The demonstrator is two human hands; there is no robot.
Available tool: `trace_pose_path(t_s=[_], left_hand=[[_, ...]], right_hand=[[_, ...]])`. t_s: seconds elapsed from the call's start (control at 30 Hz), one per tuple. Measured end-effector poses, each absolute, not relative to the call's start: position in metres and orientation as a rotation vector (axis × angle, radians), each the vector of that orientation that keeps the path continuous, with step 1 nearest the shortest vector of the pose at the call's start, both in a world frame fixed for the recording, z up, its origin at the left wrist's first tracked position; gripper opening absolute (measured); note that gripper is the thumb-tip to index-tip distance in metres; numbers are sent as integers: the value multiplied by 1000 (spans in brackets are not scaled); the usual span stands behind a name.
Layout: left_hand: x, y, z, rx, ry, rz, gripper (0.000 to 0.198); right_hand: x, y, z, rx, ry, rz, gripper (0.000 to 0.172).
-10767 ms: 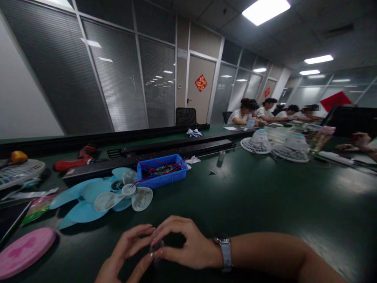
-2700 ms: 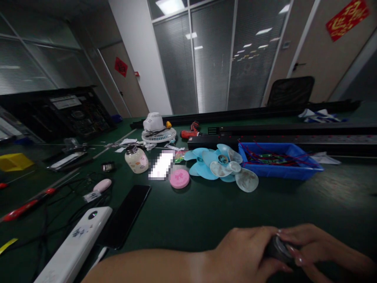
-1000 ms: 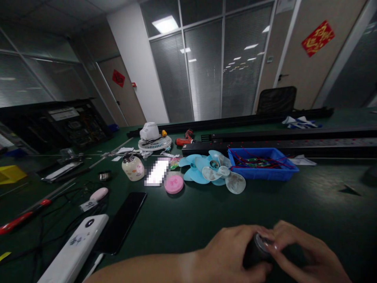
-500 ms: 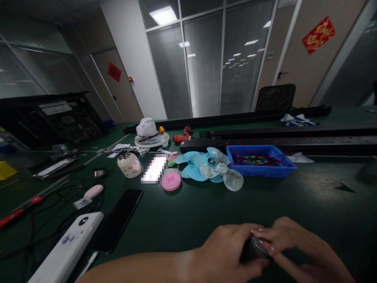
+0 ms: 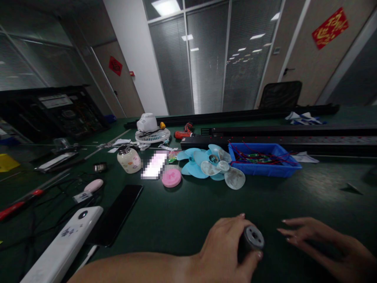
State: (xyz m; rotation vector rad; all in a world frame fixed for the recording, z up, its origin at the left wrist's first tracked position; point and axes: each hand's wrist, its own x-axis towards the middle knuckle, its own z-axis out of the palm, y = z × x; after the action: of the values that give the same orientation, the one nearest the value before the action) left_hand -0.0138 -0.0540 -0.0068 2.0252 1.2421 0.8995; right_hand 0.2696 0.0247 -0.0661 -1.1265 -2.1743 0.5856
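Person's L hand [image 5: 225, 243] grips a dark, motor-like cylinder [image 5: 254, 237], thumb at the near side, fingers round the far side. The holed metal end is tilted up toward the camera. R hand [image 5: 326, 245] is off to the right w/ fingers spread, nothing visible in it. The cylinder is low over the near part of the green table [image 5: 176, 220]; can't tell if its base touches.

Main risk, I'd say: the body looks smooth and round, and one hand alone has it – if the thumb eases off or the wrist twists, it could slip out and roll. If any part inside is loose, tipping the holed end down might spill it; can't see whether any is. Lesser risk: a white cable [image 5: 86, 257] lies right by the L forearm [image 5: 153, 265], so a sharp pull back could snag it and drag the white device [image 5: 64, 239] or black phone [image 5: 123, 214] nearby.

Vs. half a sec ago: R fingers were on the cylinder's end – now they're clear of it, w/ a visible gap, and the end face shows in full. L hand keeps its hold. Fan blades [image 5: 203, 163] and blue bin [image 5: 268, 169] of wires haven't moved on the table, AFAICT.
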Motion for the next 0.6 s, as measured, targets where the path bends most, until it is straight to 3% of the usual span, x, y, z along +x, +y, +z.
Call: trace_pose_path(t_s=[0.27,0.6], left_hand=[[-15,-53,-1,1980,1228,848,33],[-14,-53,-7,2023,1211,914,44]], right_hand=[[280,28,-80,-1126,-2328,560,24],[272,23,-69,-1122,-2270,683,23]])
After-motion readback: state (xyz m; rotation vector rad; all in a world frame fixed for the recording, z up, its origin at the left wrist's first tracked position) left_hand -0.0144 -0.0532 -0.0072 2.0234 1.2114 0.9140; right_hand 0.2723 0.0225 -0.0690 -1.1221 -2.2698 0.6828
